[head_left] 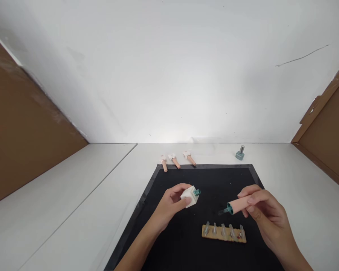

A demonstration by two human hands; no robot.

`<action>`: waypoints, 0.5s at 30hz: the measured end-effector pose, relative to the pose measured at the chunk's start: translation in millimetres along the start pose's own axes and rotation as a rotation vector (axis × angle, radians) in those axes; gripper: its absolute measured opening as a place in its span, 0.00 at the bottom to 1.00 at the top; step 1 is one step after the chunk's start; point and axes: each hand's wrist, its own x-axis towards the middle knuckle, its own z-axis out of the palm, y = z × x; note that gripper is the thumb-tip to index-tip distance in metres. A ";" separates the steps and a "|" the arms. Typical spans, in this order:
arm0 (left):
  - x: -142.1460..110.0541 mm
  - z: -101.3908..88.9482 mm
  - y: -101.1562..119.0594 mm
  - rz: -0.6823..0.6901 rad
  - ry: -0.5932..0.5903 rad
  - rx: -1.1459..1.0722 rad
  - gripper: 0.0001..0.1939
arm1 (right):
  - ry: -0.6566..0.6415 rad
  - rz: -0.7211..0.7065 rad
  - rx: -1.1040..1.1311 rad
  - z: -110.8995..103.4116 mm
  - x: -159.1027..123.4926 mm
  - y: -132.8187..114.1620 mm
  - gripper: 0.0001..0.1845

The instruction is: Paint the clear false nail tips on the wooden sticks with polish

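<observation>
My left hand (173, 203) is closed round a white nail polish bottle (188, 196), tilted to the right, its open neck stained green. In my right hand (267, 210) is a pink nail polish cap (240, 204), gripped between thumb and fingers. A brush with dark green polish sticks out of the cap, pointing left and apart from the bottle. Below the brush, a tan strip (214, 236) lies on the black mat (169, 248). Several clear false nails (223, 229) stand up from the strip in a row.
Beyond the mat's far edge lie three white bottles with pink caps (175, 162). A teal polish bottle with a silver cap (240, 153) stands at the far right of the white table (101, 188). Brown cardboard panels (25, 124) flank both sides, with a white wall behind.
</observation>
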 end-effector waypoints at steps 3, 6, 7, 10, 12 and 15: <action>-2.9 -1.3 2.4 0.002 -0.037 -0.110 0.24 | 0.002 -0.015 -0.036 1.4 -0.7 1.2 0.04; -4.4 -4.1 2.4 0.013 -0.066 -0.179 0.24 | -0.020 -0.053 -0.104 4.1 0.7 0.2 0.05; -4.6 -5.1 2.2 0.017 -0.075 -0.193 0.24 | -0.024 -0.067 -0.138 5.4 1.5 -0.5 0.05; -5.3 -7.4 1.7 0.033 -0.117 -0.210 0.23 | -0.034 -0.125 -0.295 10.0 3.6 -2.3 0.07; -5.7 -8.4 1.4 0.045 -0.163 -0.204 0.23 | -0.062 -0.188 -0.411 13.1 4.2 -2.7 0.08; -6.4 -9.4 1.3 0.061 -0.228 -0.187 0.22 | -0.114 -0.263 -0.521 16.4 4.7 -2.0 0.09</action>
